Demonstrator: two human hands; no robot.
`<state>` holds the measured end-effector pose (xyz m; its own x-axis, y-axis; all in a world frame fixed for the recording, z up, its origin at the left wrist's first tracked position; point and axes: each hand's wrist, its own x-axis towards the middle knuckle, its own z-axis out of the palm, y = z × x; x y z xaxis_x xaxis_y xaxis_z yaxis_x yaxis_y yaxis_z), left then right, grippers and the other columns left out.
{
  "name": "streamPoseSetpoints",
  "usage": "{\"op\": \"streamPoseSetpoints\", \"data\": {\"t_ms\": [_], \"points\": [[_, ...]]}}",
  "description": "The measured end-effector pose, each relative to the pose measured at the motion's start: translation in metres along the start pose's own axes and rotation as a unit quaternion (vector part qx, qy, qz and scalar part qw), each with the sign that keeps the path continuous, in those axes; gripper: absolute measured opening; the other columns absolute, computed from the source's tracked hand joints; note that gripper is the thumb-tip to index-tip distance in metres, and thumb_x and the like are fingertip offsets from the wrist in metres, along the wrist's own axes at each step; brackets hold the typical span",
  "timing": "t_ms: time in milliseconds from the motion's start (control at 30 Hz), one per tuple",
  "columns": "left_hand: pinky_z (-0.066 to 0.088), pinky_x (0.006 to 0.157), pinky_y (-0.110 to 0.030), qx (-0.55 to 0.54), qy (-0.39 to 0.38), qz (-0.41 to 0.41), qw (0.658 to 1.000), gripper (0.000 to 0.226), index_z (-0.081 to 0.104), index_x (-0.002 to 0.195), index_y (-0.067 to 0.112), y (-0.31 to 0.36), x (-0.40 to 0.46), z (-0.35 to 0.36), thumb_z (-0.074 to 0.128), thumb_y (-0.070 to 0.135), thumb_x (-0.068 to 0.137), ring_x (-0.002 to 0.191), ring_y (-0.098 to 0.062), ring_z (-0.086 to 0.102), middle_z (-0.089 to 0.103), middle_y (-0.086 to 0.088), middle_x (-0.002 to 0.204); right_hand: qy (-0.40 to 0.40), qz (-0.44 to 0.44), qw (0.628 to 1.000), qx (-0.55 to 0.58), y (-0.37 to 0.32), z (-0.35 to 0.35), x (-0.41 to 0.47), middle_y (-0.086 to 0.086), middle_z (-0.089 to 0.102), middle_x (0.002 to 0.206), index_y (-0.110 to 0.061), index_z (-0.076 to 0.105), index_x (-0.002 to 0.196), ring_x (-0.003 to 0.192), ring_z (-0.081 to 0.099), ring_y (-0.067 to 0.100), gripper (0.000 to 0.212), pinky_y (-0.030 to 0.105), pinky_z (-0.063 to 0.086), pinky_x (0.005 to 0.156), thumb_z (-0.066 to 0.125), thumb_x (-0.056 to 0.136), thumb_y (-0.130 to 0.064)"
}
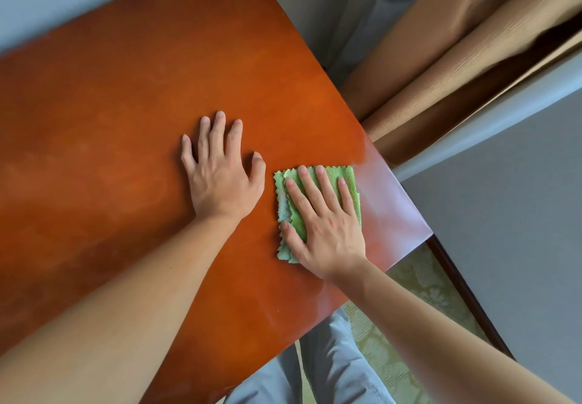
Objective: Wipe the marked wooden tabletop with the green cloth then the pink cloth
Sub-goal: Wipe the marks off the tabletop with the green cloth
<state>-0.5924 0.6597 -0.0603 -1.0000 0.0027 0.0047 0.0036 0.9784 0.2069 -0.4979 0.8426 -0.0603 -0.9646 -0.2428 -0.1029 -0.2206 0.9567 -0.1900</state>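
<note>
Green-cloth pass under way, by the look of it. Right hand (324, 224), right of centre in the frame, pressing flat on the folded green cloth (315, 205), fingers straight and slightly spread, none curled round the fabric. Left hand (220, 177), just left of the cloth and apart from it, resting palm-down on the bare wood with fingers splayed, holding nothing.

To wipe well from here: keep the palm as well as the fingertips on the cloth so the folded layers do not slide apart; work in overlapping strokes; probably carry the strokes toward the wide unwiped-looking area at centre and left of the frame, where faint cloudy smears show. Best to lift the bracing left hand out of the path, since its own spot needs wiping too. Care near the right corner, where the cloth could slip off the edge.

Pink cloth nowhere in view.

Wooden tabletop (126, 120) reddish-orange, glossy, with pale glare near its right corner. Tan curtain (456, 41) at upper right, grey wall beside it, patterned greenish floor (419, 293) at lower right, grey trousers (330, 366) at bottom centre.
</note>
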Motion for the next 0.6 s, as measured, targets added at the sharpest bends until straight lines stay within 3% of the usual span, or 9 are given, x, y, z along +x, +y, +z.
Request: {"op": "streamPoseSetpoints", "data": {"t_ms": [300, 467, 600], "points": [[0.012, 0.122, -0.056, 0.0, -0.033, 0.035, 0.999, 0.056, 0.038, 0.153, 0.019, 0.007, -0.009, -0.008, 0.035, 0.041, 0.102, 0.155, -0.03, 0.018, 0.023, -0.01, 0.167, 0.001, -0.013, 1.0, 0.006, 0.045, -0.007, -0.009, 0.0, 0.017, 0.17, -0.026, 0.024, 0.162, 0.158, 0.004, 0.024, 0.066, 0.05, 0.004, 0.128, 0.026, 0.105, -0.058], [0.013, 0.122, -0.055, -0.03, -0.057, 0.082, 0.995, 0.053, 0.041, 0.153, 0.022, 0.041, -0.051, -0.003, 0.034, 0.038, 0.103, 0.155, -0.026, 0.02, 0.027, -0.006, 0.167, 0.009, 0.002, 1.0, 0.006, 0.059, -0.008, -0.011, 0.0, 0.018, 0.17, -0.027, 0.024, 0.162, 0.158, 0.004, 0.024, 0.065, 0.049, 0.004, 0.128, 0.024, 0.105, -0.059], [0.015, 0.123, -0.057, 0.005, -0.055, 0.094, 0.994, 0.055, 0.042, 0.154, 0.022, 0.048, -0.074, 0.009, 0.031, 0.04, 0.103, 0.155, -0.028, 0.021, 0.03, -0.006, 0.166, 0.008, 0.009, 1.0, 0.012, 0.063, -0.008, -0.003, -0.001, 0.017, 0.17, -0.028, 0.023, 0.162, 0.158, 0.002, 0.022, 0.068, 0.048, 0.002, 0.128, 0.026, 0.104, -0.063]]}}
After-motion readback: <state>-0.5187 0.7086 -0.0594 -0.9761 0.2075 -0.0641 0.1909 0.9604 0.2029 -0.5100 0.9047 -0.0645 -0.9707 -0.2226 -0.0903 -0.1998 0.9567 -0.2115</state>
